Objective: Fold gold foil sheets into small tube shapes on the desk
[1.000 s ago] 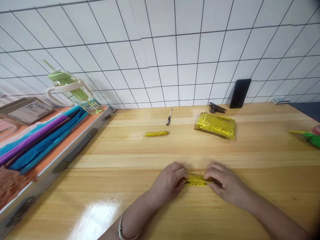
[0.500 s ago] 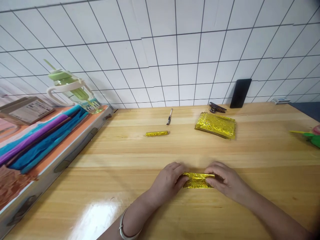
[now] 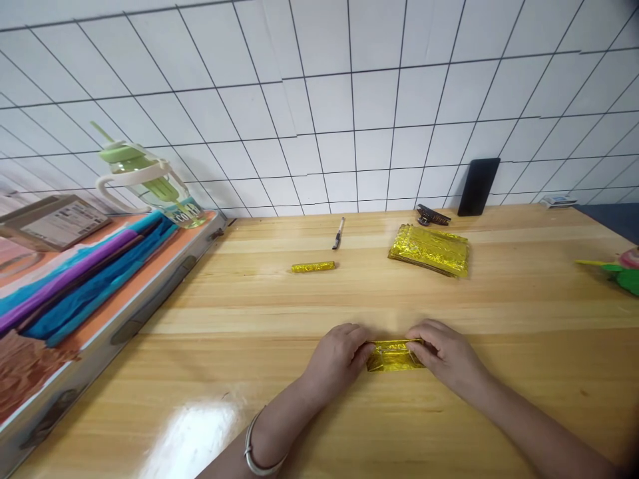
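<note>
A small sheet of gold foil paper (image 3: 398, 361) lies on the wooden table, its far edge folded or rolled over. My left hand (image 3: 340, 352) pinches its left end between thumb and fingers. At the right end, my right hand (image 3: 442, 347) grips the same edge, thumb on the near side. Fingertips of both hands are partly hidden behind the foil. Farther back lies a finished-looking gold foil roll (image 3: 313, 267). A stack of gold foil sheets (image 3: 430, 251) rests to the right of that roll.
A pen (image 3: 338, 233) lies near the wall. Behind the stack are a black hair clip (image 3: 432, 215) and a dark phone (image 3: 478, 187) leaning on the tiles. On the left, a box (image 3: 150, 286) bears crepe paper and a green-lidded bottle (image 3: 150, 179). Green items (image 3: 626, 279) sit far right.
Both hands have shifted slightly with the foil's folded edge, which now sits a little farther from me. The foil's near flap shows more flatly. The other things stay in place.
</note>
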{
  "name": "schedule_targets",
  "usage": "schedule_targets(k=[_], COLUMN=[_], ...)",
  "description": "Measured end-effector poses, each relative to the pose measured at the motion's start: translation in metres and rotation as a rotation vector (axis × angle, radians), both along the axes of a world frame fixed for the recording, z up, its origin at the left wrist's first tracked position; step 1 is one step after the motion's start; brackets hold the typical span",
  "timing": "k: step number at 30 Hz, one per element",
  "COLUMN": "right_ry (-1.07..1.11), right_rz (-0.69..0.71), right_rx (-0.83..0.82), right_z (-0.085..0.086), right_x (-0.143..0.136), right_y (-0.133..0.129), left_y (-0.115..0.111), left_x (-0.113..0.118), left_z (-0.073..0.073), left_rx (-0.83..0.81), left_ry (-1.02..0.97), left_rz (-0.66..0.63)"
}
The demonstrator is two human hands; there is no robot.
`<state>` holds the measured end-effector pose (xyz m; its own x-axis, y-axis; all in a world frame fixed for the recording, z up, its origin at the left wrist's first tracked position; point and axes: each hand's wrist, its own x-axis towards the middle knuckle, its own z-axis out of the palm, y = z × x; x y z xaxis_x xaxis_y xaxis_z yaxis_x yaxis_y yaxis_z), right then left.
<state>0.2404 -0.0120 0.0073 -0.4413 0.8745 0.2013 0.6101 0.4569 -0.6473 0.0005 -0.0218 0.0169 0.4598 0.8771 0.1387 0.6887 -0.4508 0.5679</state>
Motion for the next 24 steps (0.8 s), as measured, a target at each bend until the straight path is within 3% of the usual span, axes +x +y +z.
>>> schedule_targets(k=[6, 16, 24], right_ry=[0.011, 0.032, -0.176], right_rz=[-0.017, -0.056, 0.214], right_rx=[0.024, 0.241, 0.346], right_z=[0.001, 0.005, 0.019], right_x=[0.001, 0.005, -0.030], right_y=[-0.003, -0.006, -0.044], left_y=[-0.001, -0.006, -0.026], left_x=[0.000, -0.001, 0.021], left_z=[-0.004, -0.006, 0.001], left_rx=[-0.012, -0.031, -0.132], left_ry=[-0.020, 0.042, -0.018], left_rz=[0.067, 0.418, 0.276])
